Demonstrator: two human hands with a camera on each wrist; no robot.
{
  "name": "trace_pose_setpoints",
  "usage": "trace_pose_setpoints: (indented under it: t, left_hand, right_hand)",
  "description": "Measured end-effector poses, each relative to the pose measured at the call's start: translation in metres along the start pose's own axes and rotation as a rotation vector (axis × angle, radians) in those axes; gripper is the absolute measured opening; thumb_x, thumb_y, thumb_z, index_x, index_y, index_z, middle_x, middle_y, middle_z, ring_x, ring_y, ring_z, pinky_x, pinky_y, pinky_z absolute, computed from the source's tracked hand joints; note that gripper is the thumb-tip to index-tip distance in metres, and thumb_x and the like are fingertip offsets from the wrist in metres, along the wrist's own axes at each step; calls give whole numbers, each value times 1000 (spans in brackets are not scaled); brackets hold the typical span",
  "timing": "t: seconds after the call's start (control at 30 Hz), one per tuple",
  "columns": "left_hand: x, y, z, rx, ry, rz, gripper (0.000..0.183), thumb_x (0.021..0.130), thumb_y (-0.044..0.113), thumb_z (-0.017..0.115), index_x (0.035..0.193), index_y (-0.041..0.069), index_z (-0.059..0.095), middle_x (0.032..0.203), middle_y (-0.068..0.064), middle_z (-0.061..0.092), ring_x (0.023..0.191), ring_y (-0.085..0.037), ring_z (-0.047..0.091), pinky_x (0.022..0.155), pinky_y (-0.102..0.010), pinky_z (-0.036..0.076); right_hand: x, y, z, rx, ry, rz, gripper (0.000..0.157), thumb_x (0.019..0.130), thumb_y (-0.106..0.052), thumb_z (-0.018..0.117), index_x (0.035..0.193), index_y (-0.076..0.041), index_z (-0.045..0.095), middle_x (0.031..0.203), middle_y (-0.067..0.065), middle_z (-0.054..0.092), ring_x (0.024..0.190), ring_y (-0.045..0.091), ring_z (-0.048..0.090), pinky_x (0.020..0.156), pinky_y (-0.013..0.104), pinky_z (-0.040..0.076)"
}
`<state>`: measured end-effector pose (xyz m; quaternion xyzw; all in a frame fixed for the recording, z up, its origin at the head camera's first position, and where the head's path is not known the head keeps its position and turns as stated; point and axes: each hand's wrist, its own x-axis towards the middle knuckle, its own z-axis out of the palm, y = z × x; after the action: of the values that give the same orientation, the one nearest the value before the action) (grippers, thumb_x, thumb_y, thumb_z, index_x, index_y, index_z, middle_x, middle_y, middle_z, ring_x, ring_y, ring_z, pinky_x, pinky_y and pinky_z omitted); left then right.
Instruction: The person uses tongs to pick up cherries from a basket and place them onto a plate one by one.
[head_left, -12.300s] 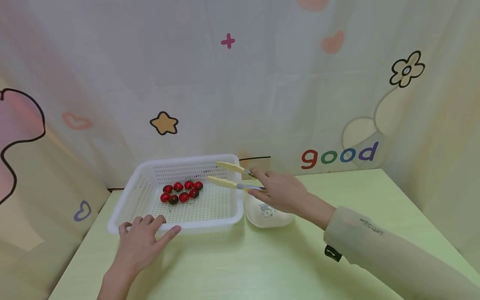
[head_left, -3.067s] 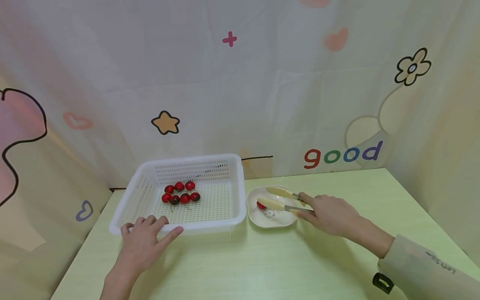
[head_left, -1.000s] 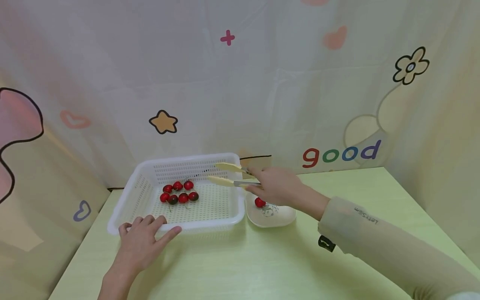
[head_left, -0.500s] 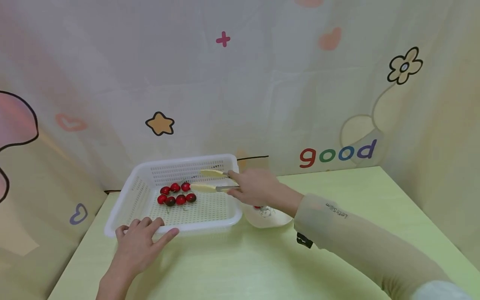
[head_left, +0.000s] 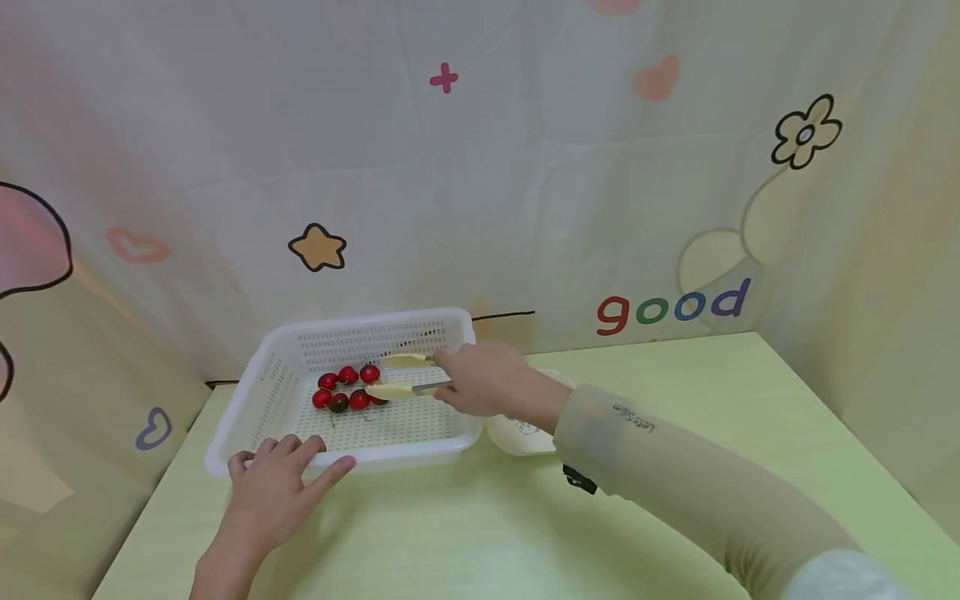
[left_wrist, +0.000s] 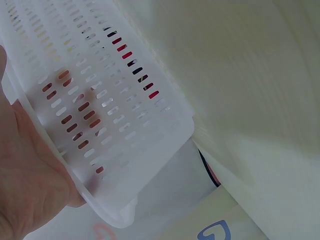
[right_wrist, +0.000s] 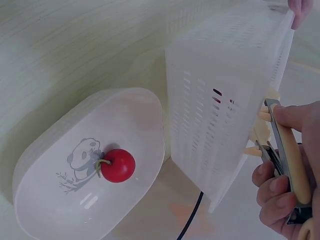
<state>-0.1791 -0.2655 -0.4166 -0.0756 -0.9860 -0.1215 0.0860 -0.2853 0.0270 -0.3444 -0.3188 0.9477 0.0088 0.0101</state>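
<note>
A white plastic basket (head_left: 420, 452) with slotted sides holds several red and dark cherries (head_left: 348, 375) in two rough rows. My left hand (head_left: 272, 498) grips its near rim at the left, fingers over the inside and thumb along the outside. My right hand (head_left: 489, 382) holds tongs with pale yellow tips (head_left: 392, 392), reaching in over the basket's right side. The tong arms stand apart; the nearer tip overlaps the right end of the front row and partly hides a dark cherry. One red cherry (right_wrist: 119, 165) with a stem lies in the white panda dish (right_wrist: 55, 205).
The dish stands close against the basket's right side, partly covered by my right forearm in the head view. Both sit on a pale green table (head_left: 465, 533). A printed curtain (head_left: 525, 208) hangs behind the table and at its sides.
One cherry now lies in the dish that was bare 12.3 s ago. Since 1.0 s ago my right hand has carried the tongs left and down toward the cherries. The left hand stays on the rim.
</note>
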Motion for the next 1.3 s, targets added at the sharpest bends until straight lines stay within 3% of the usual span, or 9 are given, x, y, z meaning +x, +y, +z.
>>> trace_pose_setpoints:
  t: [0.3, 0.6, 1.3]
  left_hand:
    - [0, -1, 2, -3, 12, 9, 59, 96, 70, 53, 112, 15, 69, 98, -6, 62, 99, -38, 55, 89, -70, 24]
    - [2, 1, 1, -1, 15, 14, 58, 96, 70, 53, 110, 16, 69, 96, -5, 61, 97, -38, 55, 88, -70, 25]
    - [2, 1, 0, 1, 1, 4, 59, 96, 71, 53, 109, 16, 69, 95, -5, 62, 98, -38, 56, 88, -71, 25]
  right_hand:
    - [9, -8, 4, -82, -33, -1, 37, 103, -50, 58, 117, -16, 63, 75, -6, 59, 59, 11, 50, 48, 28, 40]
    - [16, -14, 6, -140, -56, 21, 40, 102, -50, 58, 119, -15, 64, 87, -3, 62, 70, 13, 55, 55, 30, 47]
    - [34, -26, 14, -223, -77, 23, 35, 101, -51, 60, 109, -18, 68, 70, -5, 56, 60, 10, 48, 52, 26, 43]
